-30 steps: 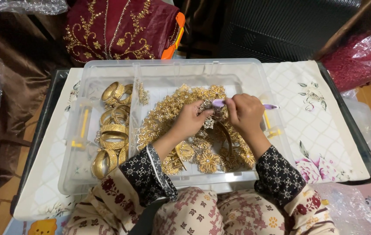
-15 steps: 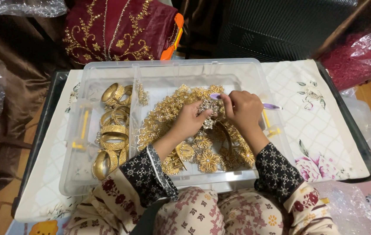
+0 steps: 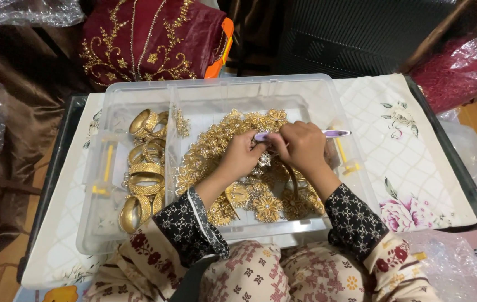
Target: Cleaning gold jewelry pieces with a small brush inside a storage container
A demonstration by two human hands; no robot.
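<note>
Head view: both hands closer together than a second ago, now meeting over the gold pile in the box. Right hand closed around a purple tool, handle pointing to 3 o'clock. Left hand pinching a small gold piece at the tool tip. Bangles untouched at 9 o'clock. Judged: piece now lifted for close work

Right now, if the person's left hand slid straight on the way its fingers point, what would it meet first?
The left hand points right, at the right hand and the purple tool it holds; they seem already touching, though depth is unclear.
</note>
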